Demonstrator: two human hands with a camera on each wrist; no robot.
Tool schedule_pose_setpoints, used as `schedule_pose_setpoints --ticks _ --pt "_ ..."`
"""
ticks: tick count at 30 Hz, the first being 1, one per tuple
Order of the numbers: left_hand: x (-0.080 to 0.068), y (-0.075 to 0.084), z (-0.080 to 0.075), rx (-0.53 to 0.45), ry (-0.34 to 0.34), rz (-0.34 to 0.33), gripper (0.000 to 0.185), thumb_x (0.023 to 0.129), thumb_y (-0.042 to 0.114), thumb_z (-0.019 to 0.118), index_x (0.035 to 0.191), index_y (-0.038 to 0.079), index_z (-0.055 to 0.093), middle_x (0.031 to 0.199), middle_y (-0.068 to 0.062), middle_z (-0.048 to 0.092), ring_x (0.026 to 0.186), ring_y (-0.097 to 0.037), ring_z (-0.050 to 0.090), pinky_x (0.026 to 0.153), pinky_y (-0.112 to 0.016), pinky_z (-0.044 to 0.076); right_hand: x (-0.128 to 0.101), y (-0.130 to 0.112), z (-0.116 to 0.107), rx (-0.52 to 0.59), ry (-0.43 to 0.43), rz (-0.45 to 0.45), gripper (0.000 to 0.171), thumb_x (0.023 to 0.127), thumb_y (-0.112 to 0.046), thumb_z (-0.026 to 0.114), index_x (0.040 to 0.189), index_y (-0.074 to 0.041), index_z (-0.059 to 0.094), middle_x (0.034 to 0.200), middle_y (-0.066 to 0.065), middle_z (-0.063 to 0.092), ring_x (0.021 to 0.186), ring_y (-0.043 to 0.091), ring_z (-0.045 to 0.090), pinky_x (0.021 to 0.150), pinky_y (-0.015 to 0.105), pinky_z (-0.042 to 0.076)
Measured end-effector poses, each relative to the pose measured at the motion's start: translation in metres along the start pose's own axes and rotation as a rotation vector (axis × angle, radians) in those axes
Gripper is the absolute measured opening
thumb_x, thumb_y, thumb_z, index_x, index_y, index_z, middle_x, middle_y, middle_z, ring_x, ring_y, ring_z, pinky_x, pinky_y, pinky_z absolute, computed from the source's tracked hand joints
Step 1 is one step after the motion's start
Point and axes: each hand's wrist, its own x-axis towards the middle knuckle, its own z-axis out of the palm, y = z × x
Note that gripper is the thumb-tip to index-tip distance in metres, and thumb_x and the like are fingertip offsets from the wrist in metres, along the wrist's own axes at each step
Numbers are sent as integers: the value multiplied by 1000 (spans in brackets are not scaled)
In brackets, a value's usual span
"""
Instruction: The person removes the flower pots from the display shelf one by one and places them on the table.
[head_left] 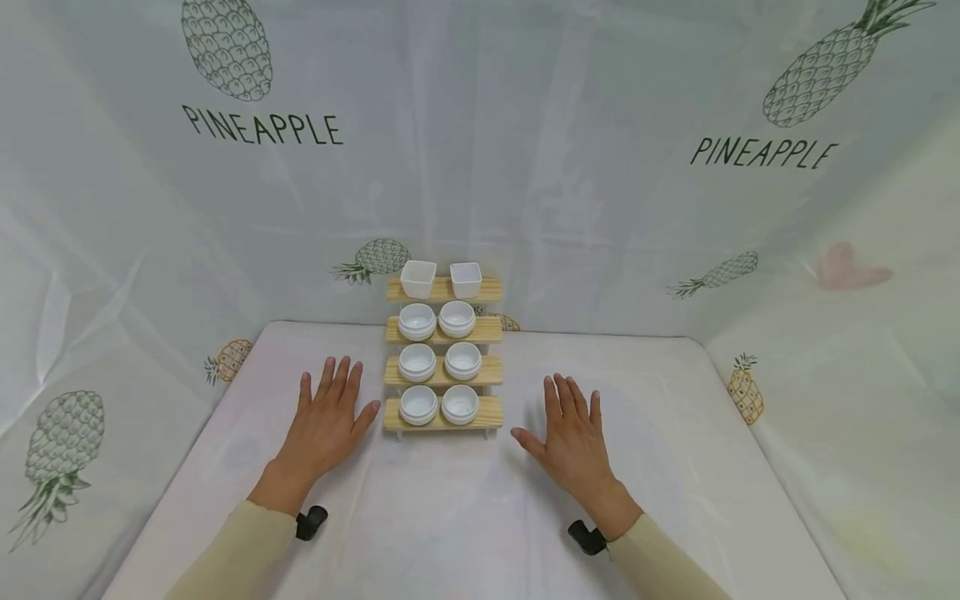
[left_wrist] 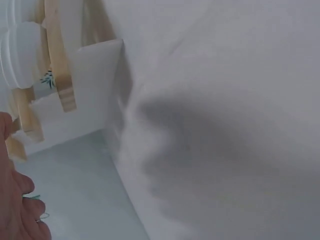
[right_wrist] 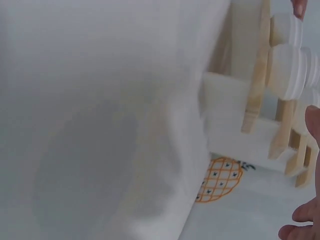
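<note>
- Step (my read): start pose, nothing picked up yet. Left hand [head_left: 327, 421] & right hand [head_left: 572, 437] lie flat on the white table [head_left: 675, 500], palms down, fingers straight & spread, holding nothing.
- Wooden rack [head_left: 443, 412] stands between the 2 hands, near the back of the table, in front of the pineapple-print backdrop [head_left: 525, 167]. Each hand is near a bottom corner of it, not touching.
- Rack has 4 stepped shelves: top has 2 square white cups [head_left: 418, 278], the lower 3 hold 2 round white bowls [head_left: 418, 404] each.
- Next move, prob: a hand would have to lift off the table & reach in to the front row; bowls sit close together in pairs, so a clean rim pinch is needed.
- Orientation: shelves' long axis runs left-right; steps climb away from the person; bowls open upward.
- Wrist views: rack [left_wrist: 60, 75] seen side-on, little else.
</note>
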Motion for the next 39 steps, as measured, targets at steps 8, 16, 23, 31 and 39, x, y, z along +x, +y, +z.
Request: schedule_pose_setpoints --ticks 8,16,23,31,39 --pt "33 6 1 -14 -41 31 71 115 46 36 166 -3 25 173 -24 23 163 -42 11 131 -66 4 13 -25 0 28 89 -118 86 93 -56 76 149 4 53 140 23 57 129 46 50 115 65 41" --pt "57 7 2 11 -98 56 70 116 47 28 167 -1 25 174 -21 23 163 -40 13 132 -63 6 28 -49 3 40 63 -187 73 93 -54 76 137 2 60 130 19 60 119 41 53 102 57 46" --pt "60 6 2 12 -138 91 67 116 43 26 166 -2 23 175 -20 20 164 -39 11 132 -62 7 41 -68 11 9 39 -238 65 91 -58 76 121 -4 60 116 11 60 105 33 53 90 47 46" --pt "62 9 2 20 -158 112 67 116 42 26 167 -2 22 175 -20 20 164 -37 11 133 -60 9 50 -79 19 -95 -7 -241 62 94 -65 68 109 -6 61 101 10 57 96 30 51 81 42 44" --pt "64 12 3 24 -164 110 68 116 43 25 166 -3 22 175 -20 19 164 -38 11 133 -59 8 54 -81 22 -158 -2 -247 62 94 -66 66 102 -5 62 92 9 55 91 29 50 77 40 42"
